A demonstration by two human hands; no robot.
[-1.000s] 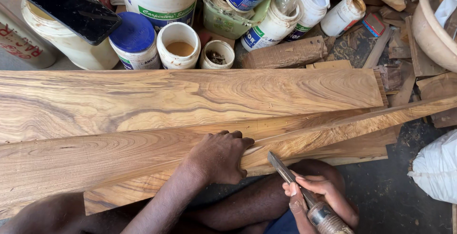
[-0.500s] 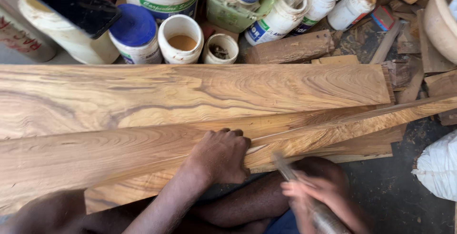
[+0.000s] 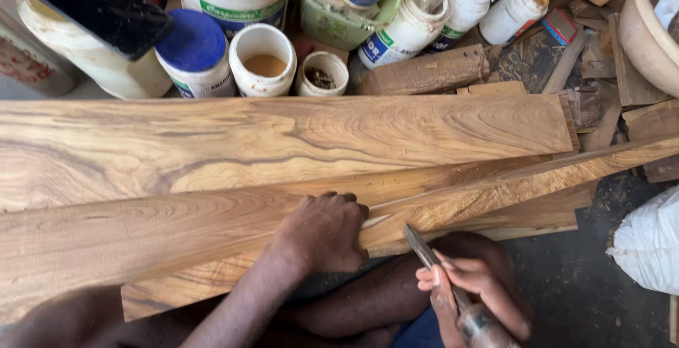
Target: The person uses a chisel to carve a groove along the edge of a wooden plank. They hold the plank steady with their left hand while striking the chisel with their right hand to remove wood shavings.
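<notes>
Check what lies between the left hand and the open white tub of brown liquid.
In the head view, only wide grained planks lie between the left hand and the tub.

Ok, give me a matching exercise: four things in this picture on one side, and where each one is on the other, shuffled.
Things:
1. left hand
2. right hand
3. blue-lidded jar
4. white sack

Places:
A. at the right edge, on the dark floor
B. pressed down on the long plank
C. behind the wide plank, beside an open white tub
D. around the handle of a chisel

Pairs: 1-B, 2-D, 3-C, 4-A
</notes>
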